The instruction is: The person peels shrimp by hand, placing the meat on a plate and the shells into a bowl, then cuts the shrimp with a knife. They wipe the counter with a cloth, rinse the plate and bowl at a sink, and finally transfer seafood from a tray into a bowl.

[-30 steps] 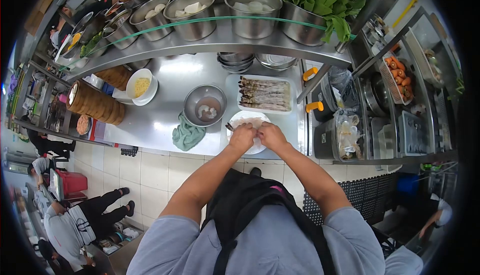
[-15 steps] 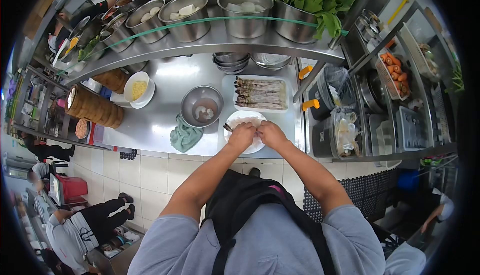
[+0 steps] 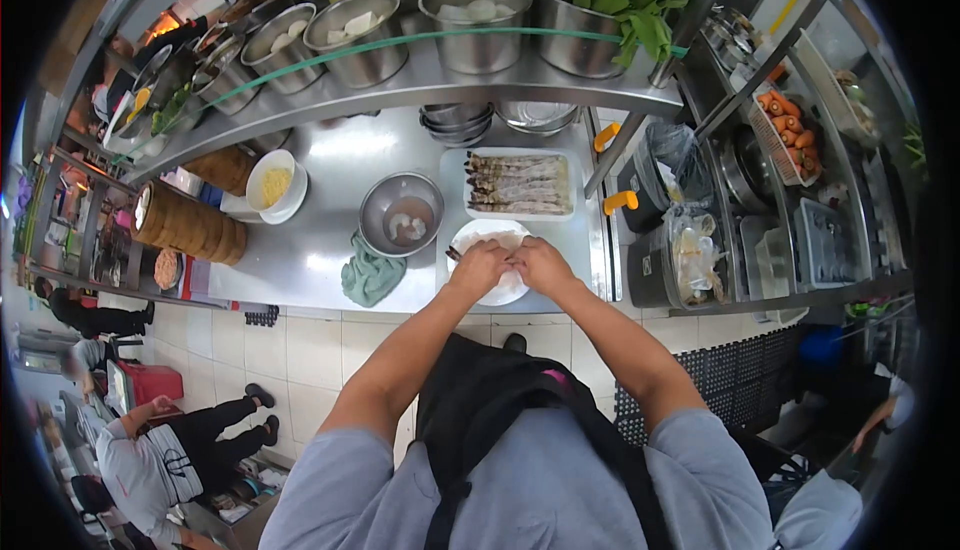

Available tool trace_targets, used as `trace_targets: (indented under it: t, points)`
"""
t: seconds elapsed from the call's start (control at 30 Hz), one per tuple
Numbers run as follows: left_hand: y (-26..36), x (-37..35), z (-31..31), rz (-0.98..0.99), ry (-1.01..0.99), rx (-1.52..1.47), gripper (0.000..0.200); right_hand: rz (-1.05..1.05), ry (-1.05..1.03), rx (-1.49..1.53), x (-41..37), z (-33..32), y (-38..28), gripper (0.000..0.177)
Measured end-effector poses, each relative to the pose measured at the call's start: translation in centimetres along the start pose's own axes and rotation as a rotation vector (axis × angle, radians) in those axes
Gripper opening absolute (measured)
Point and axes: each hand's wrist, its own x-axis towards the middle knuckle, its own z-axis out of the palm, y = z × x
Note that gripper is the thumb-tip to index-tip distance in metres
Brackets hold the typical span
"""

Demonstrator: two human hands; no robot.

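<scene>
Over a white plate [image 3: 512, 293] with pale, whitish contents, my left hand [image 3: 481, 266] and my right hand [image 3: 543, 264] meet, fingers closed and pressed together. A prawn [image 3: 454, 253] lies under my left fingers, its dark tail poking out to the left. Both hands appear to grip its body, which they mostly hide. Just beyond the plate, a white tray [image 3: 518, 213] holds rows of stretched prawns [image 3: 515, 182] with dark tails at the left. To the left stands a steel bowl [image 3: 374, 227] with a few peeled prawns [image 3: 407, 227] in reddish liquid.
A green cloth [image 3: 372, 272] lies against the steel bowl. Farther left are a white bowl [image 3: 288, 208] of yellow shreds and bamboo steamers [image 3: 190, 225]. Overhead, a steel shelf [image 3: 430, 90] carries several pots. Bins [image 3: 655, 265] stand at the right; co-workers are at lower left and right.
My hands stay together over the plate, with only a slight shift of the fingers. The whole view has moved a little. A co-worker at lower left has raised a forearm.
</scene>
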Motion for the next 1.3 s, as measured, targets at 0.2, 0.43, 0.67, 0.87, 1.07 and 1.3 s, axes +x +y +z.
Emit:
trace_targets:
  t: [0.2,0.43,0.67,0.87,1.07,1.3]
  points:
    - [-0.2,-0.2,0.2,-0.028,-0.071,-0.005,0.014,0.018,-0.028,-0.001,0.2,0.5,0.2,0.01]
    - [0.1,-0.4,-1.1,0.005,0.047,-0.041,0.016,-0.009,-0.056,-0.001,0.4,0.3,0.7,0.009]
    - [-3.2,-1.7,-2.7,-0.012,-0.104,0.067,0.018,-0.083,0.004,0.059,1.2,1.7,-0.5,0.011]
    - [-2.0,-1.9,-5.0,0.036,-0.069,0.166,0.01,-0.015,0.07,-0.013,1.0,1.1,-2.2,0.008]
    - [-3.8,-2.2,-4.1,0.006,-0.148,0.165,0.011,-0.035,-0.008,-0.038,1.8,3.2,-1.4,0.014]
    - [-3.0,-2.4,-4.9,-0.034,-0.161,0.174,0.011,-0.029,0.073,-0.042,1.4,1.7,-2.1,0.012]
